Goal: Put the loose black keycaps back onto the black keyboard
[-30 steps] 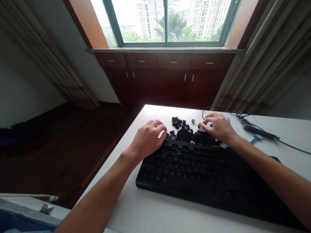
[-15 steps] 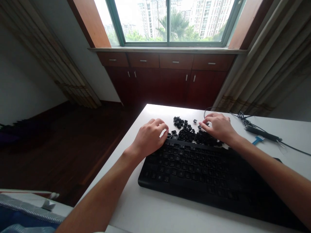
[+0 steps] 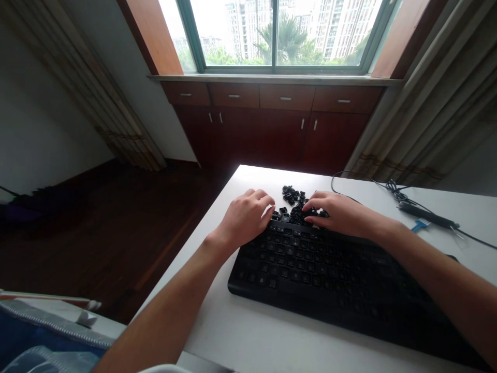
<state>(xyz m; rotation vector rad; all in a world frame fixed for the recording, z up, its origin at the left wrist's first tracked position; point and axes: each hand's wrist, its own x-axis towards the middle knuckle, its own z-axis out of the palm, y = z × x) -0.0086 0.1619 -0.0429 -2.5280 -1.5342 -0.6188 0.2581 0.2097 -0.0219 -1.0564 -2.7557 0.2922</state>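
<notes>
A black keyboard [image 3: 295,264] lies slantwise on the white table [image 3: 248,331]. Loose black keycaps [image 3: 291,195] are heaped along its far edge. My left hand [image 3: 248,215] rests by the keyboard's far left corner, fingers bent and thumb apart, with nothing visible in it. Over the heap reaches my right hand [image 3: 337,211], its thumb and fingers parted among the keycaps. The hand and wrist hide part of the heap and the keyboard's far right portion.
To the right lie a blue brush [image 3: 420,225], a black bar-shaped piece [image 3: 429,214] with a thin wire end, and a coiled black cable [image 3: 396,191]. A wooden cabinet [image 3: 272,127] stands beyond the table under the window. At the lower left is a blue fabric item [image 3: 46,342].
My right hand has moved left and nearer, from the far right side of the keycaps to the middle of the heap. The left hand keeps its place; the view has shifted slightly.
</notes>
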